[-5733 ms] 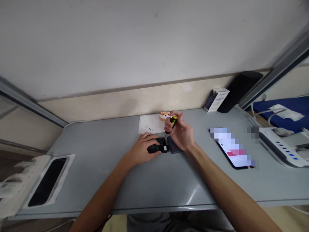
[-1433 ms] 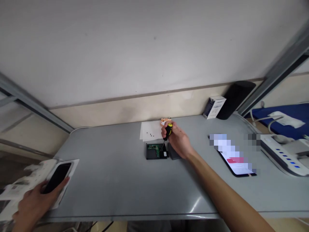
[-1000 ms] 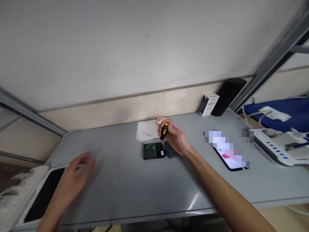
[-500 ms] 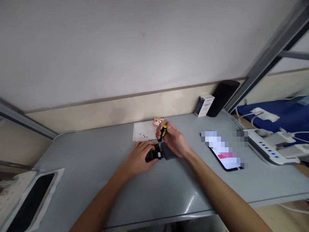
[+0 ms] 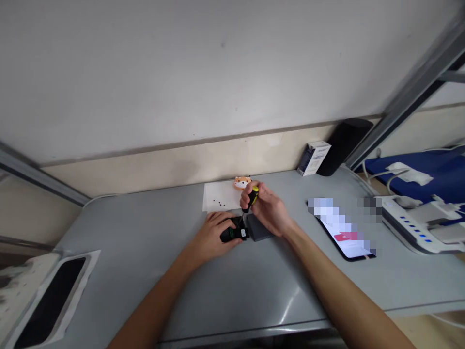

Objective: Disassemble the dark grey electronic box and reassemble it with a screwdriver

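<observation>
My right hand (image 5: 271, 211) is closed around a screwdriver (image 5: 250, 199) with a black and yellow handle. Its shaft slants down and left, the tip at the opened part of a small black device (image 5: 228, 235). Green circuit board shows in the device, along with a small white label. My left hand (image 5: 210, 240) wraps around the device from the left and holds it on the table; part of it is hidden under the fingers. Beneath my right hand lies a flat dark grey box-like piece (image 5: 258, 229). Several tiny dark bits, screw-like, rest on white paper (image 5: 212, 190) behind.
An orange and white animal-face trinket (image 5: 242, 182) lies at the paper's edge. A phone with a lit screen (image 5: 341, 232), a power strip (image 5: 410, 225), a carton (image 5: 314, 158) and a black cylinder (image 5: 345, 145) stand right. A dark phone-shaped panel (image 5: 53, 303) lies far left.
The screwdriver's handle leans further right, its shaft more slanted over the device. My left hand keeps its hold. The whole view has shifted slightly.
</observation>
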The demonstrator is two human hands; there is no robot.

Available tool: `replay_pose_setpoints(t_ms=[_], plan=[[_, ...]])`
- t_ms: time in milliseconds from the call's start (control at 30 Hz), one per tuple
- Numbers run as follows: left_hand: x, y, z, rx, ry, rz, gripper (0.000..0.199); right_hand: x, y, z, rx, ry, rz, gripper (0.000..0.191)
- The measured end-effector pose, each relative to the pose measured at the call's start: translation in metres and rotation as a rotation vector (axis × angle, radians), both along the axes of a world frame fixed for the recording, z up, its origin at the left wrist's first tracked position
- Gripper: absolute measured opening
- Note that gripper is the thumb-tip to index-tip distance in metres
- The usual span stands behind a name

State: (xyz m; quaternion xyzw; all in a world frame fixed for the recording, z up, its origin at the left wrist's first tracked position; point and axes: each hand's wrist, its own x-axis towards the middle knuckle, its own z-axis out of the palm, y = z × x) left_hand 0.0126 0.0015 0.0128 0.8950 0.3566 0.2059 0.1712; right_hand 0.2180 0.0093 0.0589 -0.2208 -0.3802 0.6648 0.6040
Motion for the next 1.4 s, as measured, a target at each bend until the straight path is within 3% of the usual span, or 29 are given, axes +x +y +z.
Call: replay_pose_setpoints(t_ms=[167,400,500,700,967,1133,1300,1400], plan=[[0.001,-0.001,0.002,-0.010,-0.009,-0.017,0.021,-0.004,-0.004,-0.001,-0.028,0.091,-0.037,0.034],[0.000,0.000,-0.003,0.022,-0.022,-0.040,0.019,-0.001,0.001,-0.003,0.049,-0.012,-0.069,0.034],[0.001,-0.002,-0.001,0.024,-0.020,-0.027,0.019,-0.003,-0.001,-0.001,0.036,-0.001,-0.036,0.032],[0.000,-0.001,0.001,0.045,-0.008,-0.036,0.020,-0.013,-0.007,-0.002,0.021,0.067,-0.099,0.037],[-0.003,0.002,0.001,0.084,-0.019,-0.076,0.013,-0.003,-0.001,-0.003,0.027,-0.054,-0.080,0.037],[-0.003,0.002,-0.001,0.079,-0.024,-0.061,0.019,-0.012,-0.006,-0.003,-0.014,0.049,-0.103,0.036],[-0.004,0.003,-0.001,0.111,-0.022,-0.089,0.015,-0.012,-0.005,-0.003,0.025,0.013,-0.153,0.038],[-0.004,0.003,0.000,0.121,-0.031,-0.093,0.015,-0.010,-0.003,0.000,0.015,-0.010,-0.113,0.039]])
